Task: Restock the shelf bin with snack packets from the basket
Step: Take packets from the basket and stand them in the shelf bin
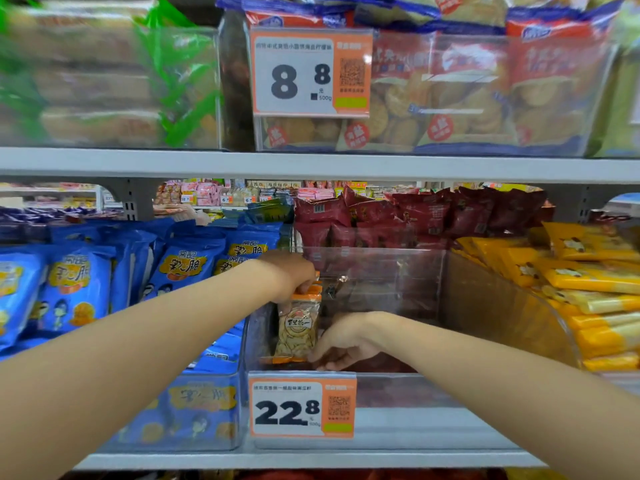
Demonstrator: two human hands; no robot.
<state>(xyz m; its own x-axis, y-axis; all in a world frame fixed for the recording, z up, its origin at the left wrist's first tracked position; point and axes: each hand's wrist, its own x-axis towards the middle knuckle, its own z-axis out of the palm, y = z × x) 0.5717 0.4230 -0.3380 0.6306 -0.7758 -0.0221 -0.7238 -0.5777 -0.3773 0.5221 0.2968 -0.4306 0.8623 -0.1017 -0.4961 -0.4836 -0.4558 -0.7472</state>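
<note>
Two shelves fill the view, and the work is on the lower shelf [415, 459]. There a clear bin [502, 306] sits between a bin of blue packs [183, 268] on the left and yellow packs [571, 282] on the right. Red packs [415, 213] are heaped at its back. Something dark red lies low on the bin floor, and I cannot tell what it is. The basket is out of view. A tag [301, 405] reading 22.8 hangs on the bin's front rim.

Both hands are together at the bin's front left corner. The left hand [291, 275] comes over from above, fingers curled down and clamped on the top seal. The right hand [346, 344] is low, its curled fingers touching the lower right corner. Whether it pinches there or only steadies, I cannot tell. The packet [298, 330] stands upright just inside the front wall, close to the left wall, printed face outward.

The step looks like seating this first packet. To do it well:

- Let the upper hand carry the weight and the lower one guide the base flat onto the floor.
- Tuck the packet snug into the corner so the next can lean against it.
- Turn the face square to the front and clear of the tag.
- Release the top last, since a thin packet with nothing beside it will likely tip.
</note>
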